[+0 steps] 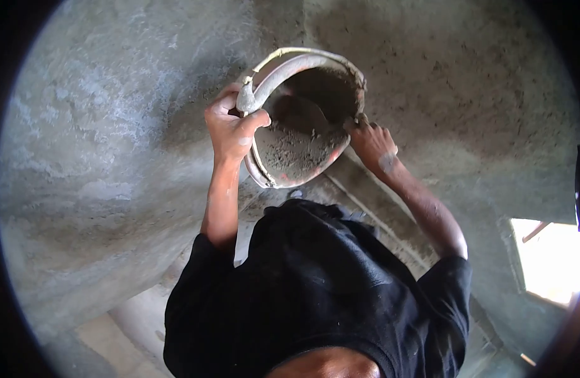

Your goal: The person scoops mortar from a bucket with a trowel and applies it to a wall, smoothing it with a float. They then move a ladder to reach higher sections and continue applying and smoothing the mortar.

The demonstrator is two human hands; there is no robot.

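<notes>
Head view, item: our left hand [232, 129], fingers curled tight around the handle [284, 70] of the bucket [306, 120]; our right hand [373, 143], fingertips pinching the opposite rim. The bucket sits between both hands, touching each, tilted with its mouth toward us, grey mortar [296, 148] inside. Behind it, rough plastered wall [113, 126]; below, black shirt [315, 296]
</notes>
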